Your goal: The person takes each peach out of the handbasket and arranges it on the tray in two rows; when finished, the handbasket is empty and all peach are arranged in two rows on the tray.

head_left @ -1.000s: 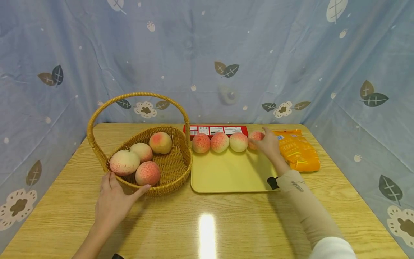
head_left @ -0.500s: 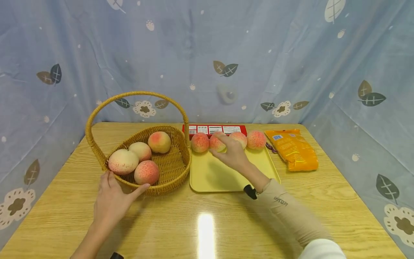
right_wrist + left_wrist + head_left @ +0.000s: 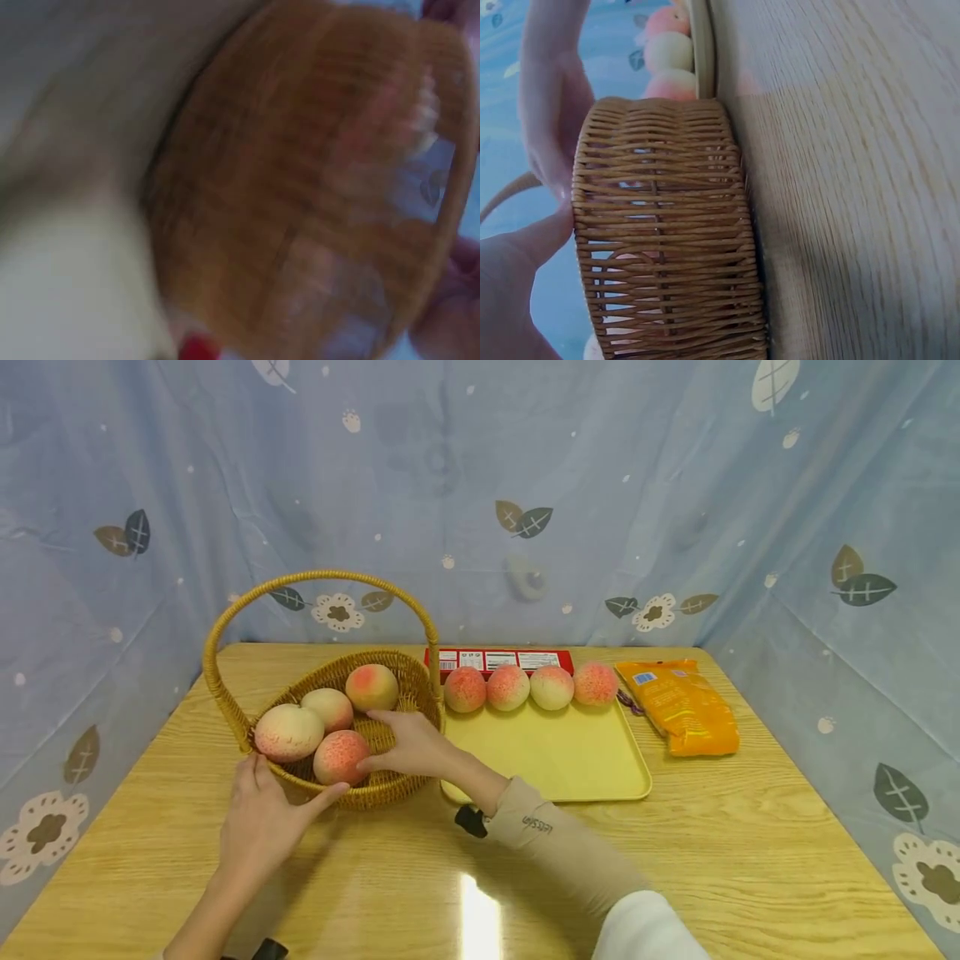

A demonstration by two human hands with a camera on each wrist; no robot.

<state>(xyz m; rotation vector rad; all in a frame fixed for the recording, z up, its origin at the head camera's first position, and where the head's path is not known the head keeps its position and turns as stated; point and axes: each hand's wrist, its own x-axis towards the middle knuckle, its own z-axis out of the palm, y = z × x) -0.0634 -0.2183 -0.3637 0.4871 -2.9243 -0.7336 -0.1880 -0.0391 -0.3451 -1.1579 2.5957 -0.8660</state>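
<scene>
A wicker basket (image 3: 390,739) with a tall arched handle stands at the left, holding several peaches. My left hand (image 3: 262,822) rests on its front rim, thumb and fingers spread apart. In the left wrist view, the left thumb (image 3: 544,240) touches the rim. My right hand (image 3: 420,745) reaches into the basket from the right, thumb at the side of the front pink peach (image 3: 341,757). Its fingers extend toward the rear yellowish peach (image 3: 372,687). Two paler peaches lie on the left, one large peach (image 3: 288,732) and a smaller peach (image 3: 327,708). The right wrist view is blurred.
Right of the basket lies a yellow tray (image 3: 540,764) with a row of several peaches (image 3: 552,687) along its back edge. Behind them is a red box (image 3: 517,658). An orange packet (image 3: 682,710) lies further right, and a patterned blue curtain (image 3: 480,502) surrounds the table.
My right hand has let go of the rightmost peach in the tray's row and swung left across the tray into the basket. My left hand stays at the rim.
</scene>
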